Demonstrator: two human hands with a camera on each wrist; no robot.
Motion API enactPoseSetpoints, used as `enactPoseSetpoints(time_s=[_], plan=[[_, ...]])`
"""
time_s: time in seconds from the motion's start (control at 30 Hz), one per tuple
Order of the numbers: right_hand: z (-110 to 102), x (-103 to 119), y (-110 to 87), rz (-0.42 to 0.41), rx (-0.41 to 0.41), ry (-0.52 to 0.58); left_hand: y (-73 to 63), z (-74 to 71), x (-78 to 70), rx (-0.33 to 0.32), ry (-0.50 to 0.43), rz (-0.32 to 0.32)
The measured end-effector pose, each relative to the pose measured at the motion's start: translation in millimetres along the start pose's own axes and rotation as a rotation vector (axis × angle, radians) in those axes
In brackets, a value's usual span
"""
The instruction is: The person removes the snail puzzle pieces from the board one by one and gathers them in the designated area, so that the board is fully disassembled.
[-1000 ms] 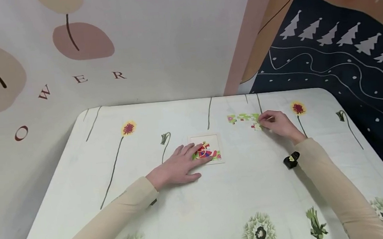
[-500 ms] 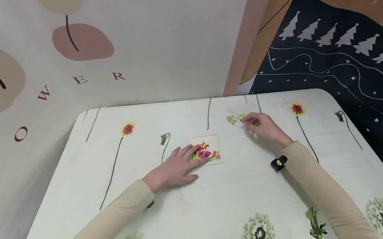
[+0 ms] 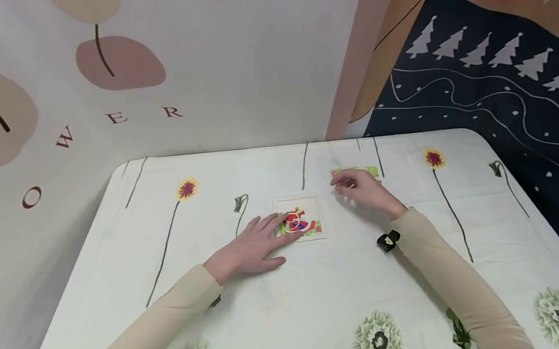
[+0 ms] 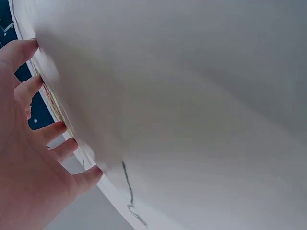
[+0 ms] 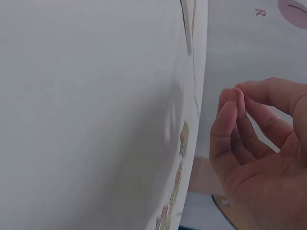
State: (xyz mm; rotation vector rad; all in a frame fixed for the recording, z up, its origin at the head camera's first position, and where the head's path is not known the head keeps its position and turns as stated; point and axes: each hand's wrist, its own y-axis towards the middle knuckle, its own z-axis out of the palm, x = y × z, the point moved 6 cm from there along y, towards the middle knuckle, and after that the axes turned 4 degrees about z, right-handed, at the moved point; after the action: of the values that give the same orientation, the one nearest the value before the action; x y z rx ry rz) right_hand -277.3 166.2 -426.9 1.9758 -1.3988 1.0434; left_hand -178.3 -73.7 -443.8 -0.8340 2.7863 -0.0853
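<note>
My left hand (image 3: 246, 252) rests with its fingers spread over a small square puzzle board (image 3: 307, 201). A red, yellow and blue picture made of puzzle pieces (image 3: 294, 222) fills the board's lower part, and my fingers cover some of it. In the left wrist view the fingertips press on the board's edge. My right hand (image 3: 364, 191) hovers beside a row of loose green puzzle pieces (image 3: 372, 170) and partly hides them. The right wrist view shows its thumb and fingertips curled together, with nothing visible between them; the loose pieces (image 5: 176, 184) lie below.
Both hands work over a table with a white floral cloth (image 3: 321, 288). At its back stands a pale printed wall hanging (image 3: 251, 87); a dark blue one with white trees (image 3: 478, 82) is at the right. Black straps sit on both wrists.
My right hand has moved left along the row of loose pieces, from its right end to its left end. The left hand has shifted slightly left and still rests on the board.
</note>
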Motion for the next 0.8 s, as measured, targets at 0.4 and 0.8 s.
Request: enactPoseSetpoints(time_s=[0.4,0.8], plan=[[32,25,10.0,-0.078,0.075,-0.010,-3.0,1.7,2.6,0.004,0.038,-0.005],[60,40,16.7,-0.082,0.154,0.057,-0.6,5.0,3.6,0.022,0.058,-0.019]])
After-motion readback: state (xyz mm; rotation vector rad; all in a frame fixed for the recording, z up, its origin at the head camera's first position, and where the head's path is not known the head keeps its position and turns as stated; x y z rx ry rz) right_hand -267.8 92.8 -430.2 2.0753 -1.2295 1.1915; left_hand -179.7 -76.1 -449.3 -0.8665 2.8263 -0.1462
